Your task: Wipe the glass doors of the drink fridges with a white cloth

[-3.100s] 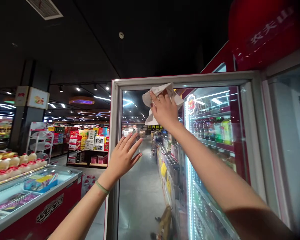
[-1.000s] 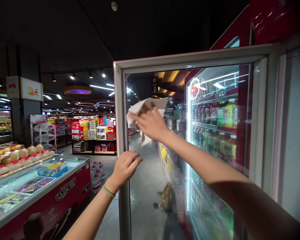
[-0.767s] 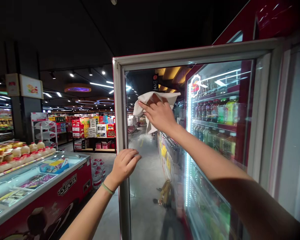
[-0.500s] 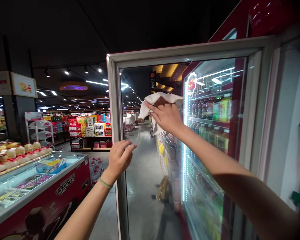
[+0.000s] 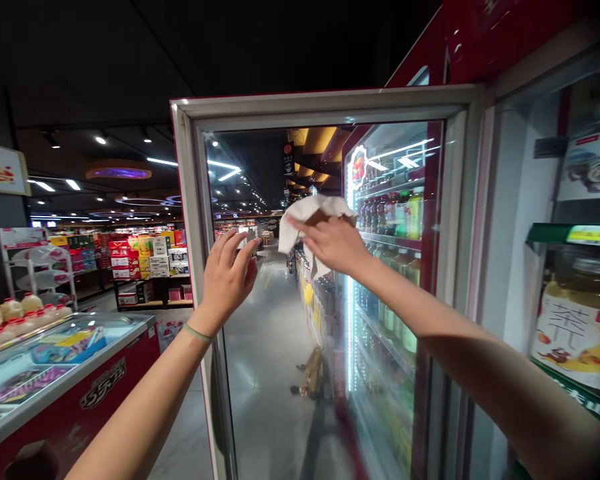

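Note:
An open glass cooler door (image 5: 280, 360) with a pale metal frame (image 5: 189, 200) stands in front of me. My right hand (image 5: 335, 243) presses a white cloth (image 5: 300, 217) flat against the upper middle of the glass. My left hand (image 5: 227, 277) rests against the glass near the frame's left side, fingers stretched upward and slightly apart, holding nothing. A green band circles the left wrist.
A red chest freezer (image 5: 65, 393) with bottles on top stands low left. The cooler's own shelves with a large tea bottle (image 5: 577, 327) show at right. Through the glass I see lit drink shelves (image 5: 395, 227) and a long aisle with stacked goods (image 5: 145, 260).
The cloth went from the top of the glass down and left, then back toward the middle. My left hand gripped the frame's edge, then lifted and spread on the glass. The door swung wider.

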`<act>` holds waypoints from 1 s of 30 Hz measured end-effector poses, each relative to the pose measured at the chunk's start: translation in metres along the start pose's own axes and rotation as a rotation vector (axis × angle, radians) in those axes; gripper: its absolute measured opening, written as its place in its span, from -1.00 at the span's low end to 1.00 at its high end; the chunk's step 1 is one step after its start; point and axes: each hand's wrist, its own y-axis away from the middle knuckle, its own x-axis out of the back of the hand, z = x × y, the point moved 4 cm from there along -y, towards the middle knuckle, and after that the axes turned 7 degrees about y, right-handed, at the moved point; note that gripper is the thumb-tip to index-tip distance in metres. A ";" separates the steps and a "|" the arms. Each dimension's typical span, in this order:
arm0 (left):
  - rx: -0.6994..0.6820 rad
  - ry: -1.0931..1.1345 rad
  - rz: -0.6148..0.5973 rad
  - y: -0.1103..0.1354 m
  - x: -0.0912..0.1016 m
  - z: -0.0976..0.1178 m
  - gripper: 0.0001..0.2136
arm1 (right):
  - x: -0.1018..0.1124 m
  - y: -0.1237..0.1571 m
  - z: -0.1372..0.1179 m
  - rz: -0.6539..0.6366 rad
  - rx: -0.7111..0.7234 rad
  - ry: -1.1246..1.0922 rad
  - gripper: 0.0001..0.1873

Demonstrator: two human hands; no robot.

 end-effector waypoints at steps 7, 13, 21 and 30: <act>-0.116 -0.090 0.009 0.005 0.010 0.003 -0.47 | 0.002 0.021 0.025 -0.024 0.025 0.009 -0.38; -0.214 -0.135 0.005 0.006 0.018 0.011 -0.43 | 0.001 0.057 0.062 0.141 -0.339 0.066 -0.34; -0.286 -0.091 -0.052 0.011 0.021 0.014 -0.38 | -0.006 0.096 0.100 0.119 -0.549 0.062 -0.34; -0.315 -0.179 -0.083 0.011 0.026 0.019 -0.38 | -0.021 0.132 0.098 0.108 -0.608 0.090 -0.34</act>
